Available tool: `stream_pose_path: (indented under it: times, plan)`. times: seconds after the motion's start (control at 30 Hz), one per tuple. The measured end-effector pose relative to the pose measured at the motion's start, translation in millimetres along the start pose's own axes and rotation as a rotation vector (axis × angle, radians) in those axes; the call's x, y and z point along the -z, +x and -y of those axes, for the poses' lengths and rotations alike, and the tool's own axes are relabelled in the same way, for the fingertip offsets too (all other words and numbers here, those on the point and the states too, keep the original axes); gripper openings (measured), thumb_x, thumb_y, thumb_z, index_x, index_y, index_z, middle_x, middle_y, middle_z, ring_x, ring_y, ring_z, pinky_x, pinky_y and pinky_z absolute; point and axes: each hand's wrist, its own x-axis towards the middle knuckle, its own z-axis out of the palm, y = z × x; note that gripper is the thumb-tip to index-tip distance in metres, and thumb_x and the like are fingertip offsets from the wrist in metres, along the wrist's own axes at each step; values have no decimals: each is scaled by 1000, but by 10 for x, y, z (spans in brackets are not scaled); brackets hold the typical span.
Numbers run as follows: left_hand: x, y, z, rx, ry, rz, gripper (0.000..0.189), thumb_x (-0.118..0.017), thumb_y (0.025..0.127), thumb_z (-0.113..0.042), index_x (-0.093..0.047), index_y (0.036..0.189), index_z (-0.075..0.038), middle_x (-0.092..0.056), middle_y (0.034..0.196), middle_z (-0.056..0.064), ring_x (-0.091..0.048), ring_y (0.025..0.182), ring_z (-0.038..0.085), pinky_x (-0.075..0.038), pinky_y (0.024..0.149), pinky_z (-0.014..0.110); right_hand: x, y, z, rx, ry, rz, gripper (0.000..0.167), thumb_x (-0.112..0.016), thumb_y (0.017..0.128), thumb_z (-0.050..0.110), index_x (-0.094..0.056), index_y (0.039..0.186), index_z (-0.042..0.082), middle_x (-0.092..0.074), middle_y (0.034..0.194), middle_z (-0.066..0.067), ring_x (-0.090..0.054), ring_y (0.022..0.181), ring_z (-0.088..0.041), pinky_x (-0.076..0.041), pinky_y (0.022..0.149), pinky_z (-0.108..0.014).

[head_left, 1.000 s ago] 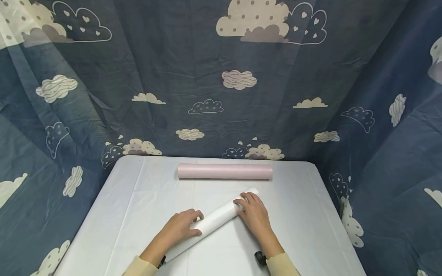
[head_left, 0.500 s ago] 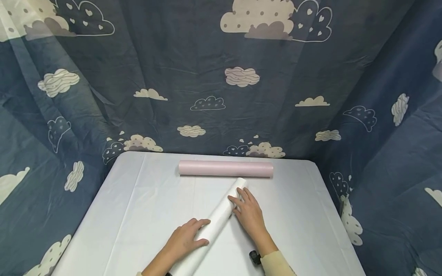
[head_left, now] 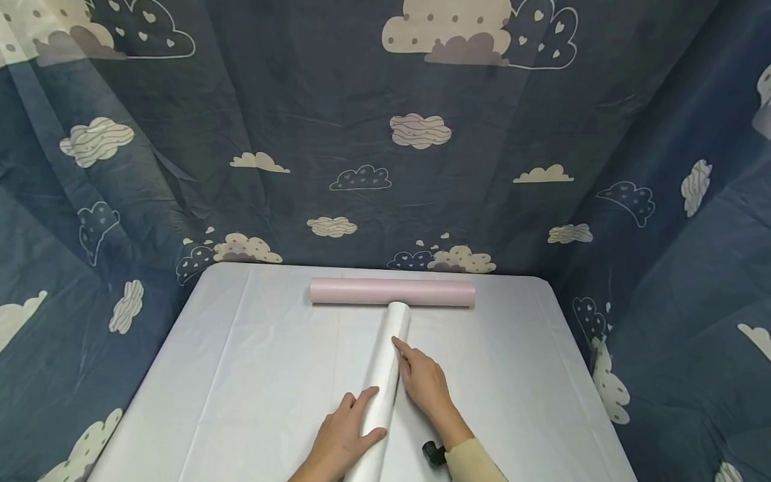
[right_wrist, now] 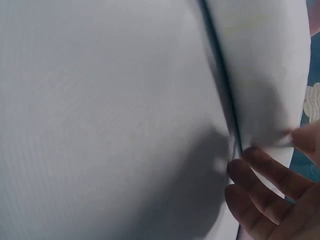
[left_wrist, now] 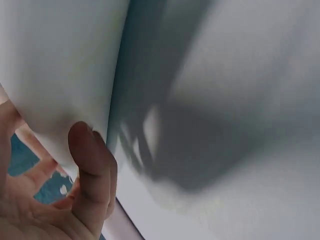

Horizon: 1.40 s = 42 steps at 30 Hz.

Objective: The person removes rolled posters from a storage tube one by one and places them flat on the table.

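A white roll [head_left: 385,375] lies on the white-covered table, its far end close to the pink roll [head_left: 393,292]. In the head view my left hand [head_left: 343,435] holds the white roll's nearer part, thumb and forefinger reaching over it from the left. The left wrist view shows the thumb [left_wrist: 90,155] against the roll's surface. My right hand [head_left: 424,385] holds the roll farther up from its right side, forefinger on top. Fingertips [right_wrist: 240,172] lie along the roll's long edge in the right wrist view. The roll's near end is out of view.
The white table [head_left: 271,348] has its far edge just beyond the pink roll. A dark blue cloud-patterned curtain [head_left: 337,100] surrounds it at the back and sides. A small black device [head_left: 434,454] sits at my right wrist.
The white roll has turned from a slant to nearly straight away from me, its far end swinging left toward the pink roll. My left hand has moved right, my right hand slightly left.
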Motion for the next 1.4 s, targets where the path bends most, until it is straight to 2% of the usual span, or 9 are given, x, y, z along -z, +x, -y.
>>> stream_pose_path:
  times: [0.17, 0.33, 0.57, 0.73, 0.9, 1.0, 1.13, 1.27, 1.4]
  plan:
    - [-162, -15, -92, -5, -23, -14, 87, -82, 87, -56, -47, 155, -15, -58, 100, 9, -52, 58, 14, -46, 52, 30, 3, -17, 40, -50, 108, 55, 45, -65, 104, 36, -64, 148, 26, -78, 102, 0, -62, 78, -6, -50, 66, -28]
    - [-281, -25, -156, -29, -32, -52, 89, -79, 87, -59, -45, 154, -12, -56, 98, 9, -51, 56, 13, -45, 51, 28, -4, -16, 55, -42, 111, 75, 41, -63, 105, 29, -64, 146, 22, -79, 106, -4, -65, 79, -9, -51, 66, -28]
    - [-312, -31, -194, -30, 36, -112, 85, -79, 88, -60, -47, 153, -16, -53, 95, 5, -44, 56, 12, -37, 49, 27, -14, -63, 9, -42, 54, 73, 34, -62, 100, 8, -63, 134, 9, -72, 77, -11, -52, 55, -14, -40, 49, -29]
    - [-381, -3, -196, -115, 258, -239, 72, -81, 86, -52, -57, 146, -20, -51, 105, 5, -47, 82, 15, -35, 57, 23, -50, -130, -43, -56, 2, 124, 38, -67, 98, 10, -65, 135, 9, -78, 87, -17, -65, 60, -23, -46, 49, -35]
    - [-467, 49, -205, -305, 415, -353, 69, -78, 78, -28, -61, 145, -26, -46, 149, 17, -47, 131, 33, -49, 88, 37, -52, -152, -67, -57, 16, 179, 43, -68, 100, 15, -64, 142, 10, -75, 83, -14, -61, 62, -20, -49, 53, -35]
    - [-487, 73, -211, -420, 457, -336, 80, -76, 76, -18, -54, 153, -22, -37, 167, 18, -37, 152, 39, -49, 106, 54, -48, -163, -79, -41, 39, 195, 45, -67, 101, 18, -63, 145, 10, -75, 87, -14, -63, 68, -20, -53, 58, -37]
    - [-488, 84, -200, -493, 528, -296, 85, -75, 82, -17, -43, 161, -13, -42, 169, 11, -40, 155, 33, -48, 111, 57, -29, -195, -85, -18, 48, 216, 50, -67, 102, 28, -61, 148, 9, -78, 100, -19, -71, 80, -29, -58, 64, -46]
    - [-478, 98, -173, -484, 567, -246, 80, -67, 92, -19, -34, 164, -11, -55, 159, 8, -46, 152, 29, -47, 112, 55, -10, -247, -68, -27, 59, 242, 56, -70, 100, 30, -58, 151, 9, -78, 107, -22, -71, 83, -31, -58, 66, -49]
    - [-436, 110, -175, -420, 591, -230, 72, -64, 101, -26, -34, 165, -17, -64, 148, 1, -48, 149, 26, -49, 110, 55, -8, -285, -58, -20, 52, 224, 61, -74, 94, 20, -57, 152, 7, -77, 97, -22, -66, 73, -28, -55, 62, -46]
